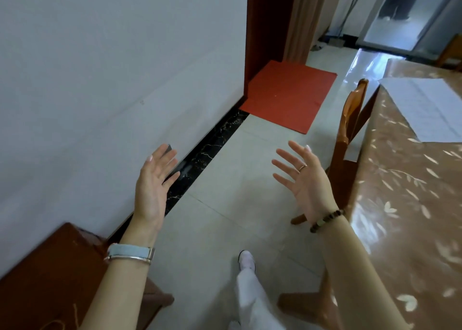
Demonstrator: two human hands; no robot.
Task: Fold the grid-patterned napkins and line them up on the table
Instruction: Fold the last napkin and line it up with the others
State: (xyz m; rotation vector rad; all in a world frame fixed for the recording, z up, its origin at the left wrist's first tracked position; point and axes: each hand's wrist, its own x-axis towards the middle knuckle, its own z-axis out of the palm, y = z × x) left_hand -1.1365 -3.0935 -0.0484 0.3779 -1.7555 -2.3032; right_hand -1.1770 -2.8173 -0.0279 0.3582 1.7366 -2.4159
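1. Standing side-on to the table (400,204), the person holds both hands up over the floor (225,179), well apart from any cloth. The step in hand looks like getting to the work.
2. The left hand (152,187) is open, its straight fingers close together, and holds nothing. The right hand (303,179) is open with its fingers spread and is also empty.
3. The napkin (425,109), white with a faint grid, lies flat on the far part of the table near its edge, beyond the chair (350,129). Whether more napkins lie under it cannot be told.
4. Turning right to face the table squarely would be a good start. Both hands could then meet the cloth evenly instead of reaching across the chair back.
5. Pinching two neighbouring corners and carrying them to the opposite corners, with the grid lines as a guide, should keep the fold straight.
6. The table cover looks glossy and probably slippery. One palm pressed along the crease while the other hand holds the edge would likely stop the napkin sliding.
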